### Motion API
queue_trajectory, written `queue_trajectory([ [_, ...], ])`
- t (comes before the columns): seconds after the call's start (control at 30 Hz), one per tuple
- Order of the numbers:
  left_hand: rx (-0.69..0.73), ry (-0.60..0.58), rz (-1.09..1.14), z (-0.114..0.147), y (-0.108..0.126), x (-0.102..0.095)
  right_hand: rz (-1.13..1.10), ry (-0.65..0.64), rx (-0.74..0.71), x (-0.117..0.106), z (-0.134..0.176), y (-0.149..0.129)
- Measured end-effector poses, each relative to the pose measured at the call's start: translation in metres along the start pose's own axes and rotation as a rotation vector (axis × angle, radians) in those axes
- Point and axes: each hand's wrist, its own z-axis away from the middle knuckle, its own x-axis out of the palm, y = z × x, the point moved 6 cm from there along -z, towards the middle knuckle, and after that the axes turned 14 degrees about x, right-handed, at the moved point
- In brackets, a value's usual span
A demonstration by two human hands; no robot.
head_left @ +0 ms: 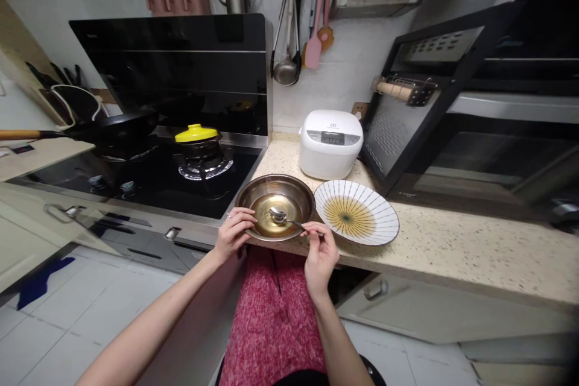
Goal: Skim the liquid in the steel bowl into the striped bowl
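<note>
A stainless steel bowl (309, 199) with clear yellowish liquid in it sits at the counter's front edge. My left hand (234, 232) holds the bowl's near left rim, fingers over the edge and partly hiding it. Pinched by its handle in my right hand (320, 250) is a metal spoon (277, 215), its head tilted over the liquid inside the bowl. I cannot tell how deep the spoon dips. Right of the bowl lies a white plate with dark radiating lines (386, 217), a pool of yellowish liquid in its middle.
Behind the plate stands a white rice cooker (332, 145). On the left is a gas stove (149, 187) with a yellow-lidded pot (196, 134) and a black wok (113, 129). A dark oven (497, 151) fills the right. Ladles and spatulas (313, 51) hang on the wall.
</note>
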Motion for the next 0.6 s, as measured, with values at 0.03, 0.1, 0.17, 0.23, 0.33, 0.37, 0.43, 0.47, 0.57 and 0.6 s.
queue_trajectory([
  [0.03,0.001,0.001,-0.002,-0.001,0.0,0.0,-0.013,0.009,-0.002,-0.001,-0.001,0.0],
  [0.1,0.002,0.007,-0.002,-0.001,0.001,-0.001,-0.037,0.026,-0.018,-0.003,-0.001,-0.002],
  [0.17,0.004,0.013,0.001,-0.002,0.001,-0.001,-0.046,0.046,-0.043,-0.005,-0.001,-0.005],
  [0.23,0.0,0.02,0.004,-0.001,0.001,-0.001,-0.038,0.066,-0.071,-0.007,-0.001,-0.009],
  [0.33,-0.011,0.024,0.012,0.001,-0.001,-0.001,-0.012,0.095,-0.107,-0.01,0.0,-0.013],
  [0.37,-0.013,0.023,0.015,0.002,-0.001,0.0,-0.004,0.106,-0.116,-0.012,0.0,-0.015],
  [0.43,-0.013,0.023,0.021,0.003,-0.002,0.0,0.004,0.126,-0.129,-0.014,0.0,-0.018],
  [0.47,-0.012,0.023,0.023,0.003,-0.002,0.0,0.005,0.135,-0.134,-0.016,-0.001,-0.02],
  [0.57,-0.008,0.022,0.023,0.003,-0.001,0.0,0.007,0.165,-0.146,-0.022,-0.002,-0.024],
  [0.6,-0.008,0.022,0.022,0.003,-0.001,0.0,0.01,0.177,-0.148,-0.024,-0.003,-0.025],
])
